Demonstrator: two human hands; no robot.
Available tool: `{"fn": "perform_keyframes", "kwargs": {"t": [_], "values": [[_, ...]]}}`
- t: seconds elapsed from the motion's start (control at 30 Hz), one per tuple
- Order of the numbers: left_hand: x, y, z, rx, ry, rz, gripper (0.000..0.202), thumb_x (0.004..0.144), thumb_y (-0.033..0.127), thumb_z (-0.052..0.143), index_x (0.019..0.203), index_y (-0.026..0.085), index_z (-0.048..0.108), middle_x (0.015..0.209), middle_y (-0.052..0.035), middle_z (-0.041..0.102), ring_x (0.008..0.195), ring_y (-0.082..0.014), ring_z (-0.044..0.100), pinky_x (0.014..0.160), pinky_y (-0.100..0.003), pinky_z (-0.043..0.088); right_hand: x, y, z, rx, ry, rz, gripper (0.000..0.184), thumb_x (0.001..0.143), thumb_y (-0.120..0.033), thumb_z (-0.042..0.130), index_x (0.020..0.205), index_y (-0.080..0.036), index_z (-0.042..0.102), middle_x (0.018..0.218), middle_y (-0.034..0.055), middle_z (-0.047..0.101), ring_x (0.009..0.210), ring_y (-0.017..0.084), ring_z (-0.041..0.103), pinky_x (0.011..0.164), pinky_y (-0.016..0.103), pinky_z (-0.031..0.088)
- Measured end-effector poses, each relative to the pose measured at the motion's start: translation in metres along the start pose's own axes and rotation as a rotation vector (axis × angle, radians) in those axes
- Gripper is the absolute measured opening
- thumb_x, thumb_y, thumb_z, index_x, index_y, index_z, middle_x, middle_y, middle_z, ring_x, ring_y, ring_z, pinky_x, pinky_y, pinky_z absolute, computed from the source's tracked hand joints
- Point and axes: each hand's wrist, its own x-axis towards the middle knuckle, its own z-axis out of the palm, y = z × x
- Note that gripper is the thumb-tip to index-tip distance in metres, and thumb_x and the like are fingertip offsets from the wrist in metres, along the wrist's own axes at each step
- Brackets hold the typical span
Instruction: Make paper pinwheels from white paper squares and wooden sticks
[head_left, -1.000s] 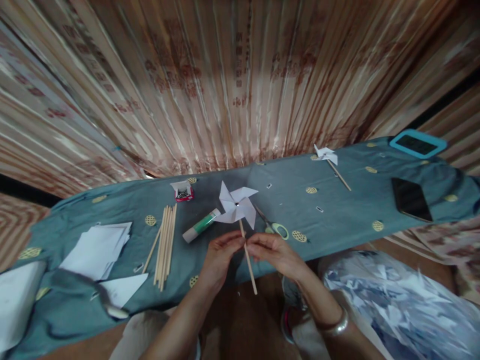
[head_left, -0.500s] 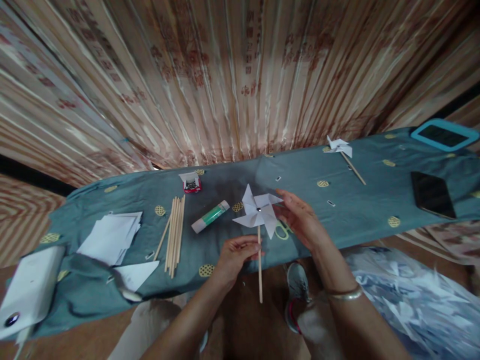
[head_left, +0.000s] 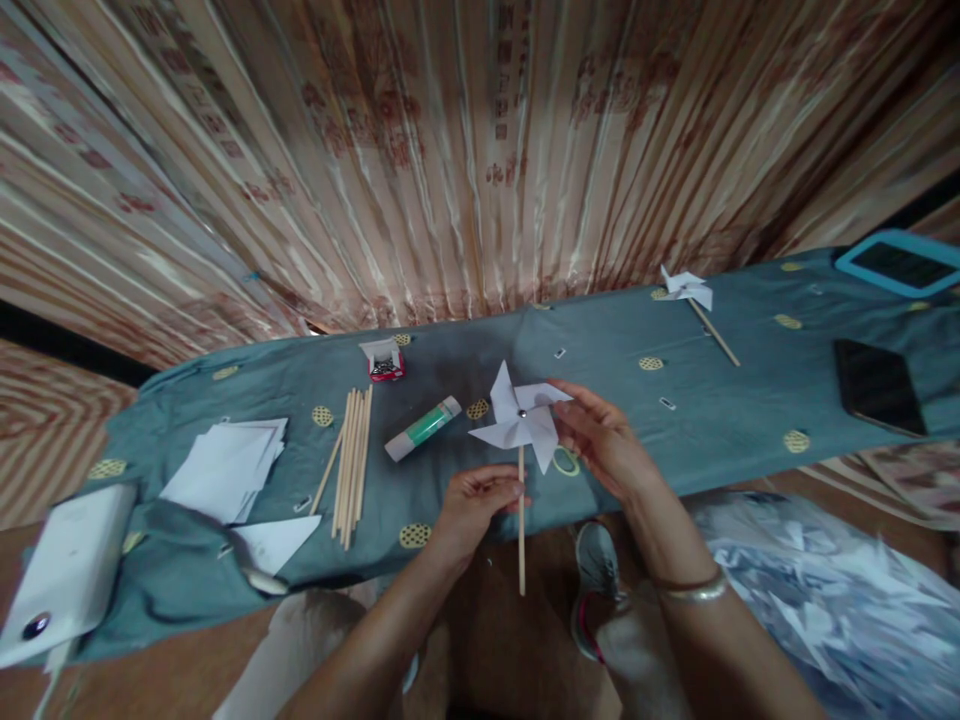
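Observation:
A white paper pinwheel on a thin wooden stick stands nearly upright in front of me, a small round pin head at its centre. My left hand is closed, pinching the stick a little below the blades. The fingertips of my right hand are on the tip of the right-hand blade, with thumb and forefinger close together around it. Behind this hand and the blades, yellow-green scissors lie mostly hidden. Left of the pinwheel is a green and white glue stick.
Wooden sticks, a small red box of pins and stacked white paper lie to the left on the cloth-covered table. At right are another pinwheel, a dark phone and a blue-framed tablet. A plastic bag sits below.
The view has shifted slightly. My right fingers have drawn in a little closer around the blade tip, while my left hand keeps its hold on the stick.

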Motion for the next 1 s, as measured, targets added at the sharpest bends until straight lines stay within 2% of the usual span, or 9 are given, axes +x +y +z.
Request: {"fn": "perform_keyframes", "kwargs": {"t": [0.27, 0.43, 0.53, 0.63, 0.8, 1.0], "values": [[0.002, -0.001, 0.000, -0.010, 0.006, 0.028, 0.042, 0.043, 0.040, 0.091, 0.072, 0.014, 0.076, 0.066, -0.0041, 0.071, 0.058, -0.0137, 0.065, 0.064, -0.026, 0.052, -0.001, 0.002, 0.004, 0.014, -0.011, 0.016, 0.041, 0.058, -0.035, 0.086, 0.095, -0.024, 0.071, 0.077, -0.0012, 0.073, 0.066, 0.012, 0.064, 0.061, 0.022, 0.054], [0.004, -0.001, -0.001, -0.011, 0.019, 0.054, 0.040, 0.044, 0.039, 0.091, 0.072, 0.015, 0.076, 0.066, -0.0043, 0.071, 0.059, -0.0143, 0.065, 0.065, -0.027, 0.052, -0.001, 0.004, 0.003, -0.024, -0.025, 0.015, 0.035, 0.063, -0.044, 0.083, 0.087, -0.022, 0.071, 0.079, 0.0012, 0.074, 0.064, 0.012, 0.065, 0.056, 0.021, 0.053], [0.005, 0.000, -0.001, -0.020, 0.026, 0.056, 0.040, 0.043, 0.039, 0.091, 0.072, 0.015, 0.076, 0.065, -0.0040, 0.071, 0.060, -0.0141, 0.065, 0.066, -0.027, 0.052, 0.000, 0.006, 0.003, 0.017, 0.015, 0.026, 0.037, 0.063, -0.051, 0.081, 0.082, -0.021, 0.070, 0.077, 0.0019, 0.073, 0.060, 0.012, 0.065, 0.052, 0.021, 0.052], [0.005, 0.001, -0.001, -0.017, 0.034, 0.063, 0.039, 0.043, 0.039, 0.091, 0.071, 0.015, 0.076, 0.065, -0.0039, 0.071, 0.060, -0.0136, 0.064, 0.066, -0.026, 0.051, 0.001, 0.007, 0.003, 0.001, 0.047, 0.026, 0.038, 0.059, -0.051, 0.083, 0.076, -0.019, 0.069, 0.073, 0.0026, 0.073, 0.057, 0.012, 0.064, 0.050, 0.021, 0.051], [0.005, 0.003, -0.002, 0.014, 0.020, 0.109, 0.038, 0.048, 0.041, 0.089, 0.073, 0.015, 0.077, 0.067, -0.0048, 0.071, 0.061, -0.0138, 0.062, 0.066, -0.026, 0.050, -0.002, 0.009, 0.003, -0.091, 0.071, 0.013, 0.040, 0.056, -0.052, 0.084, 0.073, -0.018, 0.071, 0.074, 0.0050, 0.074, 0.061, 0.015, 0.066, 0.052, 0.023, 0.051], [0.009, 0.003, -0.005, 0.002, 0.032, 0.125, 0.038, 0.047, 0.039, 0.089, 0.074, 0.014, 0.078, 0.069, -0.0055, 0.072, 0.061, -0.0141, 0.063, 0.065, -0.026, 0.050, -0.006, 0.012, 0.005, -0.159, 0.029, 0.025, 0.039, 0.057, -0.055, 0.082, 0.072, -0.020, 0.074, 0.078, 0.0054, 0.074, 0.068, 0.015, 0.066, 0.057, 0.024, 0.050]]}}
